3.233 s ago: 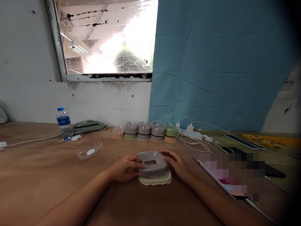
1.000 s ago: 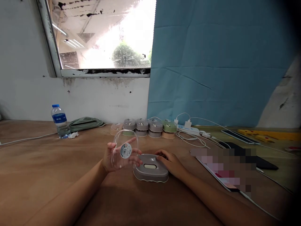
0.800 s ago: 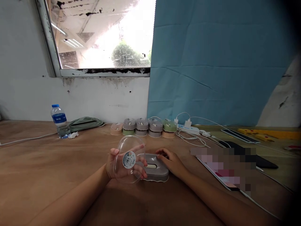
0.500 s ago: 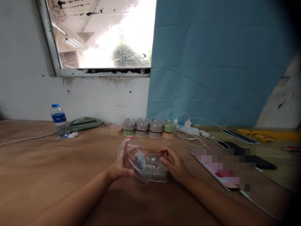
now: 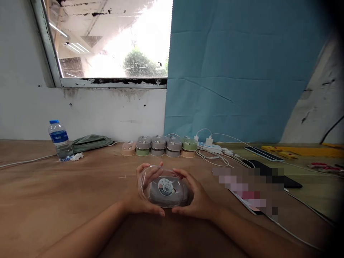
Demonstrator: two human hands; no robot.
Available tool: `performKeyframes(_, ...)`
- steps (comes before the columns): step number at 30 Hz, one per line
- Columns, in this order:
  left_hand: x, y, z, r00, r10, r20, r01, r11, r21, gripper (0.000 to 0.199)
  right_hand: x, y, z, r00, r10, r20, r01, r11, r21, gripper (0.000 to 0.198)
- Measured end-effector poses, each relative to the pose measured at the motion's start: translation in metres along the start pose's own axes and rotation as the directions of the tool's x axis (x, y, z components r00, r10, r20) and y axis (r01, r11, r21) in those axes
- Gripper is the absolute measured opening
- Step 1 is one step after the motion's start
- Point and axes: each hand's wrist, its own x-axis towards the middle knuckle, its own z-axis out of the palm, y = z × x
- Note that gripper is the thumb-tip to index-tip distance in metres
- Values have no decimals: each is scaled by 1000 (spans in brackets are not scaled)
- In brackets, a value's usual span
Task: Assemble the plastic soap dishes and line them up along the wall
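Observation:
A clear plastic lid (image 5: 147, 179) with a round label (image 5: 165, 187) is tilted over a grey oval box (image 5: 182, 191) on the table in front of me. My left hand (image 5: 143, 195) is curled round the lid's left side, fingers behind and thumb along the front lower edge. Round the right end curves my right hand (image 5: 195, 197), its fingertips at the lid's top edge and its thumb at the lower front. Both thumb tips come close together. Through the clear plastic the grey box shows; whether the lid is seated on it I cannot tell.
Behind stands a row of similar boxes (image 5: 158, 145), several stacked in pairs. A water bottle (image 5: 60, 141), crumpled tissue (image 5: 77, 157) and green pouch (image 5: 92, 143) lie left. To the right are a power strip (image 5: 209, 147), cables, a phone (image 5: 263, 154) and a blurred tablet (image 5: 245, 191).
The clear lid has moved right, over the grey box. My right hand has come from the box's side to grip the lid's right end. The view has shifted slightly right.

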Motion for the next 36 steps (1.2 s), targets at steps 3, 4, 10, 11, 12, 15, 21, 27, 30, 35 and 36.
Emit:
performKeyframes(3, 1, 3, -3, 999, 44, 24, -43, 998, -48, 102, 3, 3, -6, 998, -41, -38, 40, 999, -33, 87)
performKeyframes(4, 2, 5, -5, 999, 26, 27, -25, 999, -36, 100, 4, 5, -9, 998, -53, -46, 52, 998, -31, 87)
performKeyframes(10, 2, 6, -23, 995, -103, 12, 100, 979, 177, 83, 10, 24, -18, 997, -71, -34, 70, 997, -33, 84)
performKeyframes(11, 2, 6, -24, 992, -126, 12, 121, 972, 202, 83, 10, 27, -19, 996, -84, -25, 83, 996, -42, 84)
performKeyframes(12, 1, 5, -24, 990, -139, 8, 134, 966, 223, 83, 10, 29, -19, 995, -98, -18, 97, 994, -48, 84)
performKeyframes(15, 1, 5, -23, 990, -144, -10, 142, 954, 264, 83, 10, 33, -19, 992, -125, 0, 125, 991, -47, 83)
performKeyframes(21, 1, 6, -22, 985, -170, -26, 170, 941, 292, 82, 9, 33, -17, 995, -96, 29, 97, 995, -31, 81)
performKeyframes(27, 1, 2, -21, 955, -289, -66, 294, 891, 347, 75, 8, 43, -15, 995, -9, 98, 2, 997, 72, 73)
performKeyframes(30, 0, -1, -21, 943, -330, -49, 325, 873, 365, 72, 7, 47, -13, 986, 44, 163, -64, 991, 115, 71)
performKeyframes(35, -1, -6, -21, 931, -363, -27, 352, 879, 321, 72, 7, 48, -14, 974, 20, 225, -63, 980, 188, 71)
performKeyframes(36, -1, -7, -21, 926, -377, -28, 367, 878, 309, 72, 8, 48, -14, 971, 6, 239, -53, 980, 192, 70)
